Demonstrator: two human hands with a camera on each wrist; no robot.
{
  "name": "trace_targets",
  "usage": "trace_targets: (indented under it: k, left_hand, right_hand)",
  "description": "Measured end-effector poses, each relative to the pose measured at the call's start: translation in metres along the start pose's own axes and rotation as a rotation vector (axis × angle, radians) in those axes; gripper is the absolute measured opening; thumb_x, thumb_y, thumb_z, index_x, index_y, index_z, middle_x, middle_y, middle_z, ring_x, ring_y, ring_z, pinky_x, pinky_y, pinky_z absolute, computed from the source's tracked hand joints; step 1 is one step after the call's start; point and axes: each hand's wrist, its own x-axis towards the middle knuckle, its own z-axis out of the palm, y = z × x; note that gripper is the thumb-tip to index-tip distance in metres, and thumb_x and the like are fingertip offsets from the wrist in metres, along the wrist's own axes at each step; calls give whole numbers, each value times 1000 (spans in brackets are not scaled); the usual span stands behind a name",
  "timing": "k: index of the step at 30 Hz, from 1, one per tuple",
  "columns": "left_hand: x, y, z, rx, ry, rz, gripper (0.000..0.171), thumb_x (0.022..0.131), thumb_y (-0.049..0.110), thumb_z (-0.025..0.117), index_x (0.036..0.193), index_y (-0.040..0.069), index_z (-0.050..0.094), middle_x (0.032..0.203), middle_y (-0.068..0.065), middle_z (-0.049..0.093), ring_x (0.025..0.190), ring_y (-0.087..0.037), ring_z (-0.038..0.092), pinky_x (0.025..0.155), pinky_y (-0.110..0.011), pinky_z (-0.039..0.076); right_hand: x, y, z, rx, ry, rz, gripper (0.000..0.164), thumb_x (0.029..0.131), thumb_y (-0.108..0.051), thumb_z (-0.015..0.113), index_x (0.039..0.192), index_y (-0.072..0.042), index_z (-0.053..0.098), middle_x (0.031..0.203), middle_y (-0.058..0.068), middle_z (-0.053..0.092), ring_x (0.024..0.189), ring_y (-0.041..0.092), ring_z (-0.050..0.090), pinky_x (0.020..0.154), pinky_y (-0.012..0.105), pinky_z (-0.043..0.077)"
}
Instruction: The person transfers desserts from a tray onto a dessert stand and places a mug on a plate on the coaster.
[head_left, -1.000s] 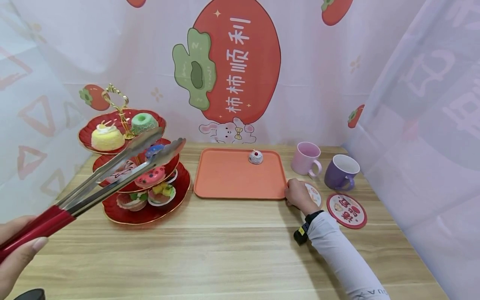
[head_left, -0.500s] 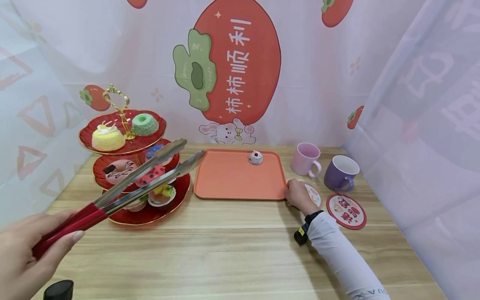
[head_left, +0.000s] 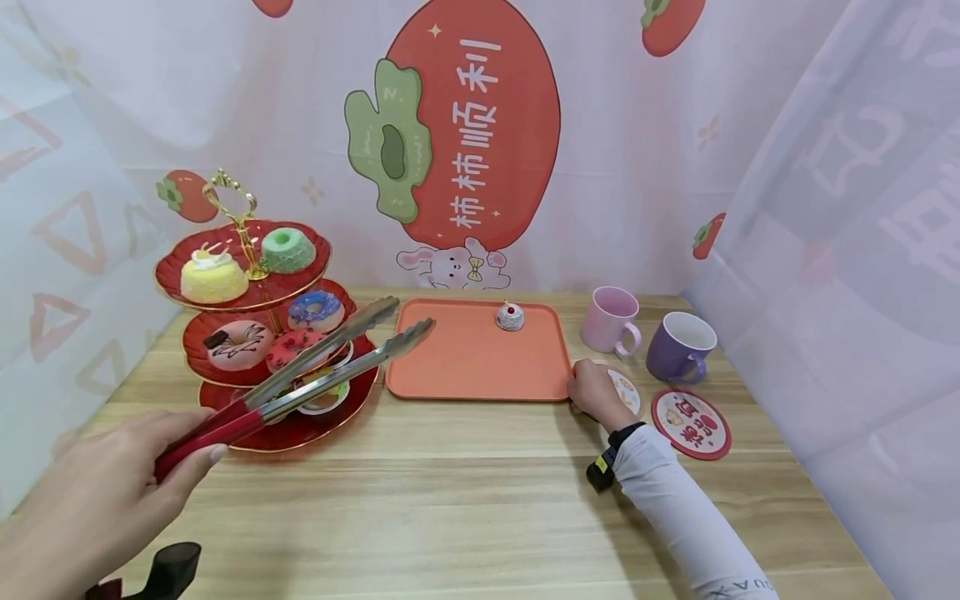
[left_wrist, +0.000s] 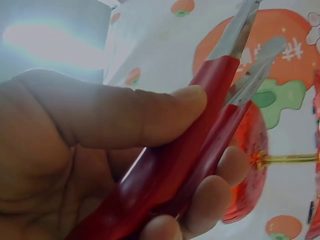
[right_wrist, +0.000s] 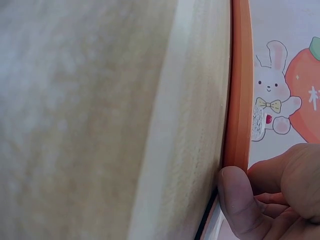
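Note:
My left hand [head_left: 112, 492] grips metal tongs [head_left: 330, 392] by their red handles. In the left wrist view the thumb lies over one handle and the fingers curl round the other. The tongs' tips stand apart with nothing between them, in front of the tray's left edge. My right hand [head_left: 596, 392] pinches the near right corner of the orange tray [head_left: 480, 358]; the right wrist view shows the thumb [right_wrist: 235, 192] against its rim. A small white cake [head_left: 510, 317] with a red berry sits towards the tray's back right.
At left stands a three-tier red stand [head_left: 292, 433] with several cakes and donuts, partly behind the tongs. A pink mug [head_left: 609, 321], a purple mug [head_left: 678, 350] and round coasters [head_left: 692, 423] are at right. Printed curtains [head_left: 622, 167] enclose the table.
My left hand has moved right and a little forward, carrying the tongs across the front of the stand towards the tray. The right hand stays at the tray's corner.

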Motion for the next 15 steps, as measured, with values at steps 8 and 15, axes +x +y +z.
trace_targets:
  k: [8, 15]
  left_hand:
    - [13, 7, 12, -60, -103, -45, 46, 83, 20, 70, 117, -8, 58, 70, -5, 52, 56, -18, 41, 45, -29, 30]
    - [25, 9, 23, -68, -106, -25, 48, 80, 21, 73, 115, -9, 59, 97, -24, 61, 69, -26, 50, 53, -34, 36]
  right_hand:
    - [0, 1, -1, 18, -27, 22, 20, 86, 2, 45, 69, -1, 54, 57, 7, 56, 42, 13, 57, 46, 27, 45]
    - [0, 0, -1, 17, -26, 11, 21, 85, 3, 45, 66, -3, 52, 56, 7, 56, 42, 13, 57, 45, 27, 45]
